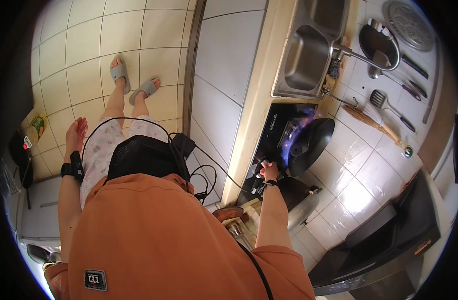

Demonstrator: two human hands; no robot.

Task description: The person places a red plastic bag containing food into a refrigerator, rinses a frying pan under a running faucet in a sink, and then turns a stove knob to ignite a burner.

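Observation:
A black wok (314,144) is tipped up over the lit stove, its underside and flat round base facing the burner. My right hand (269,171) is closed at the near end of the wok, around what looks like its handle; fingers hide most of the grip. Blue and purple flames (287,148) rise between the burner and the wok. The black gas stove (268,129) is set into the counter. My left hand (76,132) hangs beside my left thigh, fingers apart, holding nothing.
A steel double sink (305,58) adjoins the stove. Close to my right wrist stands a large metal pot (302,210). Utensils, including a slotted turner (378,98), hang on the tiled wall. A range hood (386,232) overhangs the right. Black cables (214,165) loop beside my waist.

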